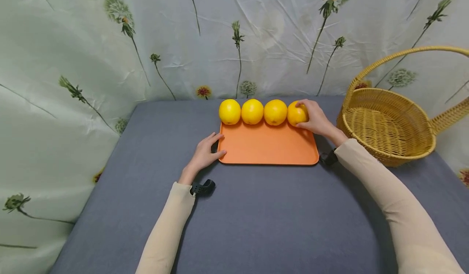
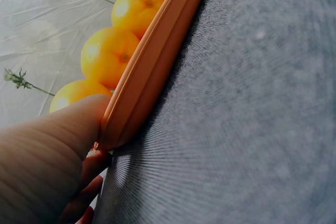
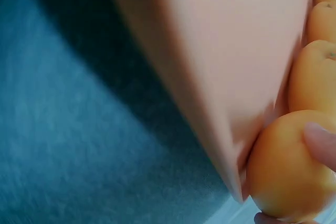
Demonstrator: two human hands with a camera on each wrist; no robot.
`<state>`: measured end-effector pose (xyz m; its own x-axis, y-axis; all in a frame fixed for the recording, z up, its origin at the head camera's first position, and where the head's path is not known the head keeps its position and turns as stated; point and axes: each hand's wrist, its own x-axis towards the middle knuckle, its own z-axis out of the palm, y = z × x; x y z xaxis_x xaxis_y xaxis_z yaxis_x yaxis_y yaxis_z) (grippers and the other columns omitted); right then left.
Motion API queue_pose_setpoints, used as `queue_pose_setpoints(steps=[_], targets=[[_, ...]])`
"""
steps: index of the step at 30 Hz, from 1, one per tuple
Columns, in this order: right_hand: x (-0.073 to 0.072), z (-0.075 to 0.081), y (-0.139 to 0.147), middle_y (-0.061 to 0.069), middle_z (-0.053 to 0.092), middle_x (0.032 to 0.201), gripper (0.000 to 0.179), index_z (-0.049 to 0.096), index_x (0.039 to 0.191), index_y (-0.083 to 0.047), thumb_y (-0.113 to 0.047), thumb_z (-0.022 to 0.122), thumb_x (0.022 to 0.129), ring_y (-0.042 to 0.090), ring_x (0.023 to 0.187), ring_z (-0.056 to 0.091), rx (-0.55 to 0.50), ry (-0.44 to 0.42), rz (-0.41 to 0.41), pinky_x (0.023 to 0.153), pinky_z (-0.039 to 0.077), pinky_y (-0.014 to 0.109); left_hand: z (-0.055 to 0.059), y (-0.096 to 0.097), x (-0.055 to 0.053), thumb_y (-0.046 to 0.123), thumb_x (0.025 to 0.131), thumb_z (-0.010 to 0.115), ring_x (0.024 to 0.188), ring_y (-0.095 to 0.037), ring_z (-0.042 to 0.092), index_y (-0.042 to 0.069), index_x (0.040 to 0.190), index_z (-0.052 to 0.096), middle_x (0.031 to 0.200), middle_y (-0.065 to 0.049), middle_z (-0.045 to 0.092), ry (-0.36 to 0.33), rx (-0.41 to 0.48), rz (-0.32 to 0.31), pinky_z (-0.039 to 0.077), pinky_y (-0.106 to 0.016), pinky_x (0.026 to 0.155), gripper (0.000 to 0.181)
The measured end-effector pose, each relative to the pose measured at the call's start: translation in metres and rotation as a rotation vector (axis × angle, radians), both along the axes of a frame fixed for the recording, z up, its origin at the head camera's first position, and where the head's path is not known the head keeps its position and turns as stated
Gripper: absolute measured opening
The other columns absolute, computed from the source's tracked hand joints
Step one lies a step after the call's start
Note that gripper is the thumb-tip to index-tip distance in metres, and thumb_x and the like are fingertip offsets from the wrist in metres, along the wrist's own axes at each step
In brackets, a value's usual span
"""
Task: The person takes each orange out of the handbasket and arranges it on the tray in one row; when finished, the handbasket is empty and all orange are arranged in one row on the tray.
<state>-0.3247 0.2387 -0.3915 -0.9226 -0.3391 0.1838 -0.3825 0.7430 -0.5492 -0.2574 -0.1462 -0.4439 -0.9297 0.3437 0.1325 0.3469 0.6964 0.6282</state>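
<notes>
An orange tray [image 1: 269, 147] lies on the table, with a row of oranges [image 1: 252, 111] along its far edge. My right hand [image 1: 318, 119] holds the rightmost orange [image 1: 296, 115], fingers over its far side and thumb on its near side. The right wrist view shows that same orange [image 3: 289, 169] close up, the thumb [image 3: 321, 142] against it. At the tray's left edge, my left hand [image 1: 203, 152] grips the rim. In the left wrist view its thumb [image 2: 86, 111] lies over the tray's corner [image 2: 118, 129], and the other fingers are curled below, partly hidden.
A wicker basket [image 1: 388, 156] with a tall handle stands on the right of the table, beside my right forearm. Dark grey cloth [image 1: 278, 213] covers the table. Behind and to the left hangs a curtain [image 1: 205, 33] with a dandelion print.
</notes>
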Motion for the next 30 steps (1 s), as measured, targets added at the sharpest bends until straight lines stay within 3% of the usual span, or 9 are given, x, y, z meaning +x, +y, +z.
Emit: queue_pose_setpoints(steps=[5,11,19,26,30], targets=[[-0.002,0.000,-0.005,0.033,0.032,0.134,0.058,0.038,0.124,0.005,0.000,0.071,0.078,0.048,0.129,0.026,0.024,-0.031,0.000,0.104,0.025,0.064,-0.001,-0.003,-0.001,0.026,0.086,0.066,0.142,-0.033,0.029,0.007,0.139,0.045,0.147,-0.014,0.042,-0.018,-0.005,0.001,0.024,-0.055,0.115,0.060],[-0.008,0.007,-0.010,0.035,0.025,0.137,0.058,0.033,0.127,0.003,0.000,0.068,0.081,0.050,0.131,0.023,0.053,-0.061,0.005,0.105,0.025,0.064,0.001,-0.005,-0.010,0.027,0.087,0.066,0.142,-0.033,0.029,0.008,0.139,0.046,0.147,-0.015,0.042,-0.031,0.003,0.008,0.026,-0.054,0.114,0.059],[-0.016,0.011,-0.010,0.036,0.009,0.146,0.078,0.027,0.143,-0.009,-0.006,0.070,0.079,0.054,0.134,0.018,0.097,-0.157,0.020,0.104,0.025,0.068,0.007,-0.011,-0.023,0.031,0.092,0.058,0.143,-0.032,0.028,0.010,0.144,0.039,0.151,-0.015,0.035,-0.131,-0.006,-0.024,0.026,-0.051,0.115,0.059],[-0.016,0.009,-0.007,0.037,0.001,0.148,0.087,0.014,0.149,-0.011,-0.007,0.068,0.081,0.055,0.139,0.006,0.076,-0.190,0.038,0.105,0.021,0.071,0.030,-0.020,-0.035,0.026,0.095,0.053,0.137,-0.031,0.038,0.006,0.144,0.037,0.147,-0.015,0.041,-0.192,-0.057,-0.077,0.032,-0.048,0.113,0.055],[-0.017,0.021,-0.004,0.035,0.006,0.149,0.085,0.012,0.150,-0.008,-0.005,0.063,0.083,0.051,0.140,0.008,0.060,-0.164,0.050,0.107,0.019,0.068,0.052,-0.024,-0.047,0.025,0.098,0.048,0.138,-0.031,0.037,0.008,0.143,0.038,0.148,-0.013,0.040,-0.166,-0.114,-0.044,0.031,-0.048,0.113,0.050]])
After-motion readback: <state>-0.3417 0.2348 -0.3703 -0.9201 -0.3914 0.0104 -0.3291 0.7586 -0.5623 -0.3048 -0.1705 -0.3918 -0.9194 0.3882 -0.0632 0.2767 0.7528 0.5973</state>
